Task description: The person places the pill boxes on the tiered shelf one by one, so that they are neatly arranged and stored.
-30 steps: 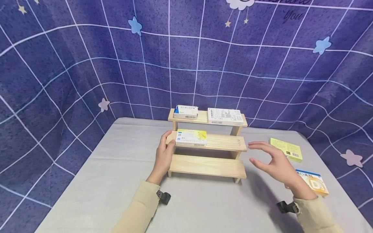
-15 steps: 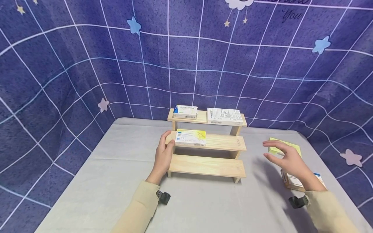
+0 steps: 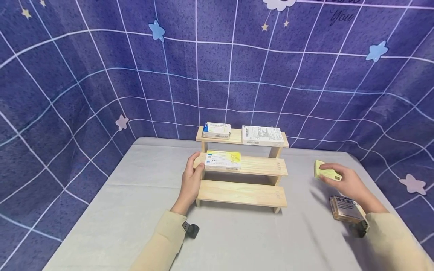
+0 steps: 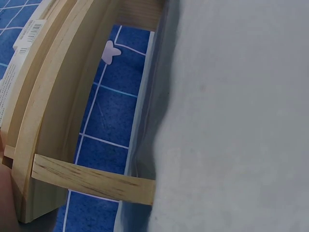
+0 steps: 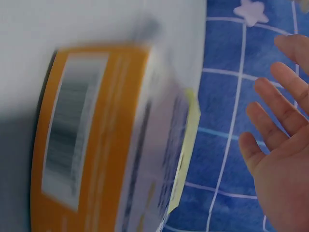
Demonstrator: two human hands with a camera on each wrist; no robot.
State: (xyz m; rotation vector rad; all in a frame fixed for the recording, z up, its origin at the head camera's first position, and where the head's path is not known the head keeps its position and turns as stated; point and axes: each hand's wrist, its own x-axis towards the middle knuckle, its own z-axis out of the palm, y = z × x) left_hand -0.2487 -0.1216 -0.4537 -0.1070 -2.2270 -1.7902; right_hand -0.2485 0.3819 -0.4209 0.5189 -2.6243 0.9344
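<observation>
My left hand (image 3: pixel 190 182) grips the left end of the middle step of a three-step wooden display shelf (image 3: pixel 241 192), thumb at its front edge. Only a sliver of that hand shows in the left wrist view, beside the shelf (image 4: pixel 58 101). Over at the right, my right hand (image 3: pixel 350 184) is above a yellow-green medicine box (image 3: pixel 328 174), partly covering it. The right wrist view shows the right hand (image 5: pixel 287 159) with fingers spread and nothing between them. An orange and white vitamin D box (image 3: pixel 346 209) lies below my right wrist.
A white and blue box (image 3: pixel 217 130) and a white printed box (image 3: pixel 262 135) lie on the top step. One yellow and white box (image 3: pixel 222 161) is on the middle step. Behind the grey-covered table (image 3: pixel 135 210) hangs a blue gridded cloth (image 3: pixel 217 75).
My right hand has moved right, away from the shelf, to the yellow-green box. The left hand keeps its grip on the shelf, which stays in place.
</observation>
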